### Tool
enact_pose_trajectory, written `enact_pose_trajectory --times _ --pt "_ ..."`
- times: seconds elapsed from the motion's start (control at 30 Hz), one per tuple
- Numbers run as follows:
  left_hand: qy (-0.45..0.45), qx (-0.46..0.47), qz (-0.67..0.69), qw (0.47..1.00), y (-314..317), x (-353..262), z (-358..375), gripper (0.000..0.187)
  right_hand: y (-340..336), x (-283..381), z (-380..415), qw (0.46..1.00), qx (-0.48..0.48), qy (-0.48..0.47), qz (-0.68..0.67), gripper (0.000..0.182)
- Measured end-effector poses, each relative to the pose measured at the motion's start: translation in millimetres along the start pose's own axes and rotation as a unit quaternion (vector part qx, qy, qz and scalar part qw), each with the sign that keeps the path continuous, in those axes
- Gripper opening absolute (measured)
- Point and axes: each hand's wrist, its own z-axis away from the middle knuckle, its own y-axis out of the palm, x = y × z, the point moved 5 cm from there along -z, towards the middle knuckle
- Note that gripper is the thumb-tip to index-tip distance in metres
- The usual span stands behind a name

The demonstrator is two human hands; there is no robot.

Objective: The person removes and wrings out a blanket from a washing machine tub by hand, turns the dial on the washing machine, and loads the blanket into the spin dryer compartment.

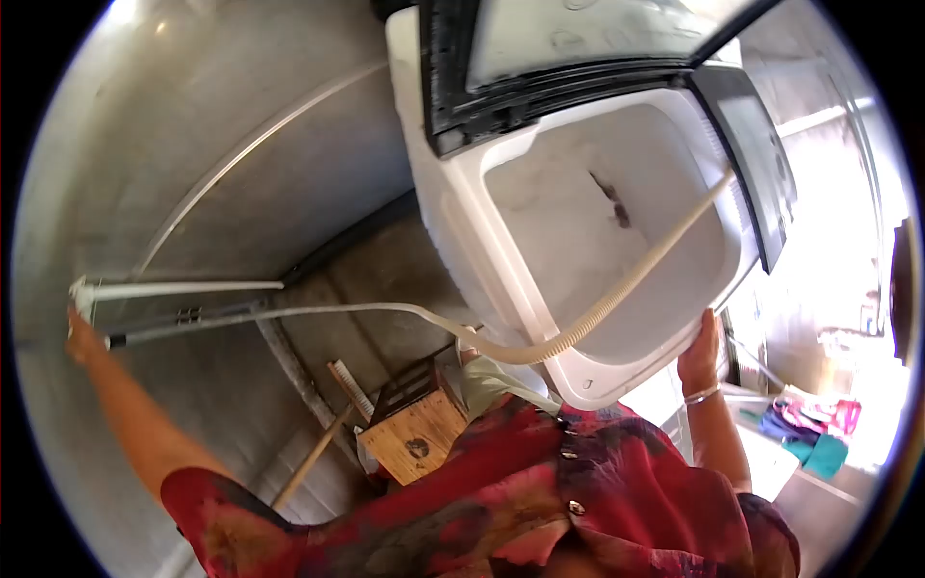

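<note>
We see a big white washing machine (453, 207) with its lid (578, 48) standing open. The tub (597, 212) inside looks pale and wet, and a small dark thing (613, 204) lies in it (we cannot tell what it is).

A long pale hose (617, 294) runs from the wall on the left, dips down in front of the machine, then climbs up over the rim and ends at the far side of the tub.

The left hand (79, 335) is stretched far out to the wall. It is up against the white tap fitting (85, 292), right where the white pipe (193, 286) begins. We cannot tell if the fingers are closed on it, because the hand is small and at the very edge of the picture.

The right hand (700, 349) is on the near rim of the washing machine. Its fingers lie flat up against the white edge, not closed in a fist, and it holds nothing else. A thin bangle (701, 394) sits on that wrist.

We wear a red patterned shirt (540, 491). Down by the machine stands a small wooden box (416, 433), and a wooden stick (313, 458) leans just beside it. Off to the right, well apart from the hands, some bright clothes (809, 429) lie in a sunny spot
</note>
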Motion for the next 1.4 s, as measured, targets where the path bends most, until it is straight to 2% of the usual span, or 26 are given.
enact_pose_trajectory --times 0.03,0.07,0.1,0.13,0.17,0.2,0.23,0.27,0.3,0.37,0.4,0.47,0.5,0.63,0.7,0.73,0.8,0.83,0.87,0.9,1.0,1.07,1.23,1.3,1.37,1.4 --pt "-0.081 -0.055 -0.099 0.990 -15 7 14 0.059 4 8 -2 1.000 -0.014 0.003 0.003 0.033" --pt "0.071 -0.069 -0.188 0.977 19 61 -84 0.055 10 10 -3 0.986 -0.058 0.082 -0.130 0.033" --pt "0.091 -0.077 -0.174 0.977 16 71 -88 0.054 13 8 2 0.948 -0.101 0.155 -0.260 0.033" --pt "0.110 -0.086 -0.159 0.977 13 76 -89 0.055 6 15 0 0.998 -0.002 -0.022 0.063 0.033" --pt "0.278 -0.105 -0.247 0.922 12 90 -99 0.049 -2 6 0 0.998 -0.007 -0.018 0.064 0.033" --pt "0.435 -0.126 -0.322 0.831 18 112 -110 0.044 4 10 0 0.996 -0.033 0.048 -0.064 0.034" --pt "0.396 -0.067 -0.058 0.914 11 147 -125 0.041 10 9 1 0.973 -0.059 0.113 -0.190 0.036" --pt "0.324 0.002 0.206 0.923 11 173 -135 0.038 11 10 3 0.973 -0.065 0.118 -0.189 0.036" --pt "0.327 0.007 0.206 0.922 5 155 -113 0.038 12 8 4 0.965 -0.080 0.141 -0.204 0.037" --pt "-0.019 0.075 0.431 0.899 -7 131 -44 0.041 18 10 4 0.957 -0.099 0.162 -0.218 0.038" --pt "-0.018 0.079 0.432 0.898 -4 132 -38 0.041 21 13 5 0.957 -0.110 0.161 -0.213 0.039" --pt "0.091 -0.061 0.128 0.986 -7 134 -23 0.044 14 9 1 0.970 -0.091 0.127 -0.185 0.041" --pt "0.108 -0.068 0.104 0.986 7 148 -24 0.042 14 9 1 0.974 -0.071 0.112 -0.182 0.040" --pt "0.041 0.272 0.059 0.960 124 251 68 0.032 15 8 3 0.970 -0.098 0.147 -0.167 0.045" --pt "0.016 0.542 -0.017 0.840 175 305 198 0.019 16 26 8 0.977 -0.022 0.170 -0.125 0.055" --pt "-0.013 0.672 -0.054 0.738 180 324 273 0.013 16 26 11 0.968 -0.011 0.162 -0.194 0.059" --pt "-0.111 0.768 0.048 0.629 152 322 420 0.007 5 16 23 0.946 0.029 0.157 -0.283 0.066" --pt "-0.062 0.796 -0.044 0.601 146 325 472 0.007 -4 -16 35 0.931 0.021 0.188 -0.312 0.064" --pt "0.282 0.837 -0.082 0.462 137 309 524 0.009 -10 -25 49 0.931 0.036 0.211 -0.295 0.062" --pt "0.377 0.807 -0.166 0.422 111 283 571 0.017 -17 -35 66 0.930 0.051 0.235 -0.279 0.060" --pt "0.446 0.781 -0.110 0.423 100 275 651 0.026 -53 -105 124 0.917 0.032 0.321 -0.235 0.045" --pt "0.311 0.801 -0.100 0.502 82 248 686 0.032 -89 -157 169 0.913 0.015 0.357 -0.195 0.035" --pt "0.461 0.688 -0.123 0.547 72 219 738 0.030 -198 -283 304 0.954 -0.059 0.292 0.045 0.032" --pt "0.486 0.686 -0.143 0.522 60 218 769 0.027 -248 -307 359 0.936 -0.100 0.329 0.070 0.032" --pt "0.591 0.653 -0.292 0.373 36 215 822 0.024 -290 -332 412 0.908 -0.144 0.373 0.125 0.031" --pt "0.657 0.622 -0.267 0.332 41 221 846 0.026 -307 -337 435 0.892 -0.176 0.396 0.130 0.031"
